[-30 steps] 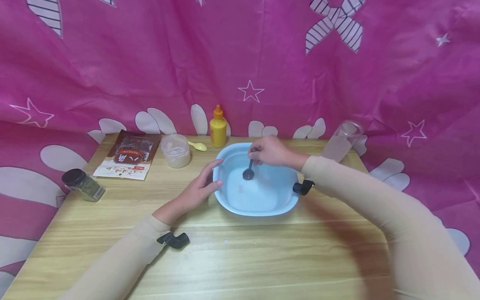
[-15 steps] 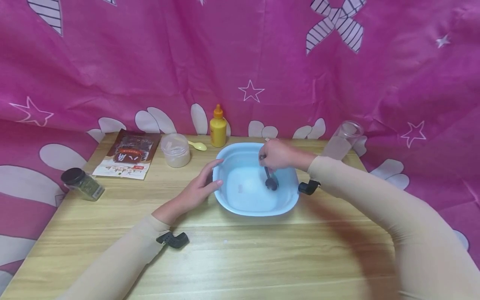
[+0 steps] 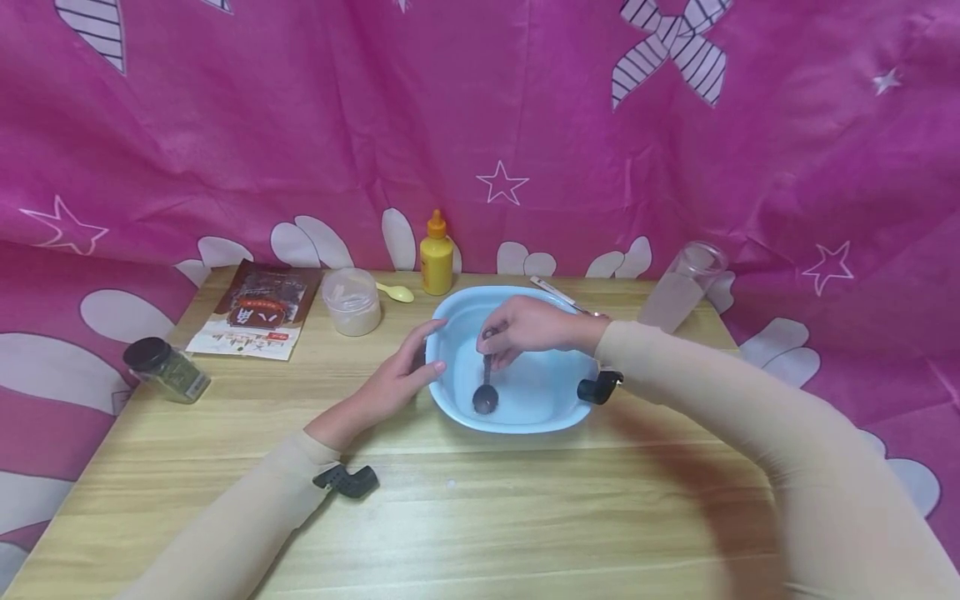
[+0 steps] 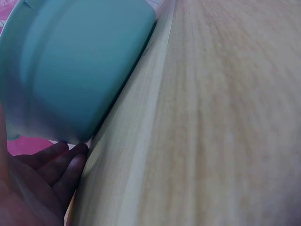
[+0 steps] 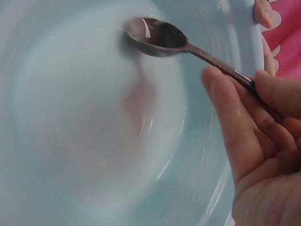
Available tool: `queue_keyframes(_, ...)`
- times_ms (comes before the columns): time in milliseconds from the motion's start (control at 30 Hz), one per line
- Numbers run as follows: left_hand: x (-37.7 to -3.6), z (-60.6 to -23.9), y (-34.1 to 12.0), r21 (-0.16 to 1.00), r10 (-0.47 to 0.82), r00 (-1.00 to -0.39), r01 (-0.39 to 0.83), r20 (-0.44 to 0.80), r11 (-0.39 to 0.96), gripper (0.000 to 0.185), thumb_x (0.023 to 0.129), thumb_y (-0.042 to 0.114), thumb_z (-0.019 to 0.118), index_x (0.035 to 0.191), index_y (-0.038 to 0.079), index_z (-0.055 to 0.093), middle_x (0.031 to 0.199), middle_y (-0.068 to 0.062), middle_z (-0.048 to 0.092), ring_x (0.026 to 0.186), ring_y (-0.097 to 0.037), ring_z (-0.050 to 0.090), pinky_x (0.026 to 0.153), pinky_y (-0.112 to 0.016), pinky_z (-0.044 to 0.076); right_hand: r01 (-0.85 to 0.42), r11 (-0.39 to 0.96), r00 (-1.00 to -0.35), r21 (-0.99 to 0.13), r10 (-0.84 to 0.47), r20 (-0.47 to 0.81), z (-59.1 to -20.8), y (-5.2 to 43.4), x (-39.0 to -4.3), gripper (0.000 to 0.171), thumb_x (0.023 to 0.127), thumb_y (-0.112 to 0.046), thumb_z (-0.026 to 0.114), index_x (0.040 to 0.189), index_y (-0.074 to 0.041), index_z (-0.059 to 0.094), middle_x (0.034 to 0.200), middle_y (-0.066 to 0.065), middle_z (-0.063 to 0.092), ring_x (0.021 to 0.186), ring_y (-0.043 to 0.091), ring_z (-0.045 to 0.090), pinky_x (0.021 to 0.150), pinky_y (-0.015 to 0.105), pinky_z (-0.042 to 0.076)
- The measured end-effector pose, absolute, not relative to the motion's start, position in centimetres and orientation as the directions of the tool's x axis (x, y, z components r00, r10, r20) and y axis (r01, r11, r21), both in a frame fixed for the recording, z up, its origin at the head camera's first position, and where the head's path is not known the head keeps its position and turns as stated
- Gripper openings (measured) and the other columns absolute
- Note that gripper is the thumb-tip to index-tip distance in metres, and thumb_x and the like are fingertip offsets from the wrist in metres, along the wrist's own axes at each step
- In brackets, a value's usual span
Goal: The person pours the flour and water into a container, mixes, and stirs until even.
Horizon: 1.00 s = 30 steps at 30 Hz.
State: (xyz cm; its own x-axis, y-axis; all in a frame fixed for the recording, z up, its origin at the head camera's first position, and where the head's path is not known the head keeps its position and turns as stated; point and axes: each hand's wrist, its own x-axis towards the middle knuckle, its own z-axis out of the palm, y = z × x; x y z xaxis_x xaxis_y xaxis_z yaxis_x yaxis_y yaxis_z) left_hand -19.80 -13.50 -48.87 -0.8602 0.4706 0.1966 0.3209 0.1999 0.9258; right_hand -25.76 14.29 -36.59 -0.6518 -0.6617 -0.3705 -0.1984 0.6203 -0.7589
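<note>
Fingers of the right hand (image 3: 536, 327) pinch the thin handle of a dark metal spoon (image 3: 486, 385), whose rounded, glossy bowl dips into the near-left part of a light blue basin (image 3: 576, 415). The left hand (image 3: 393, 382) rests on the wooden table (image 3: 480, 517) with relaxed, nearly straight fingers laid against the basin's left outer wall, thumb up by the rim. That basin is smooth plastic, squarish with rounded corners, and holds a pale, cloudy liquid; in the right wrist view its surface looks blurred, perhaps swirling. Behind it to the left stand 1 yellow squeeze bottle (image 3: 436, 254), 1 small translucent tub (image 3: 351, 301) of pale powder and a little yellow spoon (image 3: 396, 291). A flat brown printed packet (image 3: 257, 309) lies further left, with a dark-lidded glass jar (image 3: 167, 370) near the table's left edge. A clear cup (image 3: 681, 283) leans at the far right against the pink cloth (image 3: 480, 125).
</note>
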Motion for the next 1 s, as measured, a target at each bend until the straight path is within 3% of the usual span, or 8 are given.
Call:
queue_keyframes(167,-19.8,-48.9,-13.5,0.924,0.475,-0.858,0.325,0.198,0.202,0.067,0.115,0.024,0.062,0.174,0.028,0.03,0.174,-0.021,0.041,0.156,-0.042,0.047,0.127,-0.062,0.04,-0.223,0.587,-0.702,-0.778,-0.65,-0.289,-36.9,13.6,-26.0,0.025,0.109,-0.017,0.075,0.126,0.001,0.08,0.103,0.004,0.083,0.105,0.03,0.082,0.094,0.043,0.068)
queue_keyframes(300,-19.8,-48.8,-13.5,0.922,0.478,-0.856,0.327,0.197,0.206,0.067,0.115,0.024,0.061,0.174,0.027,0.03,0.175,-0.021,0.038,0.157,-0.043,0.045,0.127,-0.062,0.039,-0.265,0.607,-0.75,-0.749,-0.618,-0.236,-36.9,13.3,-26.2,0.026,0.108,-0.019,0.076,0.126,-0.002,0.082,0.102,0.001,0.083,0.108,0.033,0.081,0.093,0.039,0.068)
queue_keyframes(400,-19.8,-48.8,-13.5,0.923,0.478,-0.857,0.323,0.191,0.21,0.067,0.115,0.025,0.061,0.174,0.026,0.029,0.177,-0.021,0.036,0.158,-0.043,0.044,0.127,-0.061,0.039,-0.3,0.639,-0.793,-0.709,-0.58,-0.187,-36.7,13.4,-26.5,0.025,0.108,-0.02,0.077,0.126,-0.005,0.083,0.101,-0.002,0.083,0.102,0.026,0.082,0.09,0.033,0.068)
queue_keyframes(567,-19.7,-48.8,-13.6,0.924,0.474,-0.862,0.313,0.179,0.22,0.067,0.116,0.027,0.06,0.175,0.027,0.029,0.179,-0.018,0.032,0.16,-0.043,0.041,0.128,-0.061,0.038,-0.363,0.713,-0.849,-0.6,-0.518,-0.102,-36.4,13.9,-26.8,0.023,0.107,-0.022,0.078,0.125,-0.01,0.085,0.098,-0.004,0.082,0.092,0.013,0.078,0.085,0.032,0.066)
queue_keyframes(867,-19.7,-48.7,-13.5,0.92,0.466,-0.862,0.327,0.198,0.214,0.068,0.115,0.023,0.061,0.175,0.026,0.03,0.181,-0.016,0.029,0.16,-0.045,0.041,0.127,-0.061,0.039,-0.459,0.802,-0.858,-0.382,-0.511,-0.042,-35.6,15.2,-26.8,0.022,0.108,-0.017,0.076,0.125,-0.006,0.084,0.099,0.004,0.08,0.086,0.022,0.068,0.073,0.032,0.061)
queue_keyframes(1000,-19.7,-48.7,-13.4,0.921,0.466,-0.863,0.325,0.195,0.216,0.068,0.115,0.023,0.061,0.175,0.027,0.03,0.181,-0.015,0.028,0.16,-0.045,0.04,0.127,-0.062,0.038,-0.476,0.822,-0.853,-0.312,-0.518,-0.062,-35.4,15.8,-26.7,0.018,0.107,-0.014,0.072,0.115,-0.004,0.085,0.085,0.003,0.074,0.076,0.021,0.065,0.068,0.032,0.058)
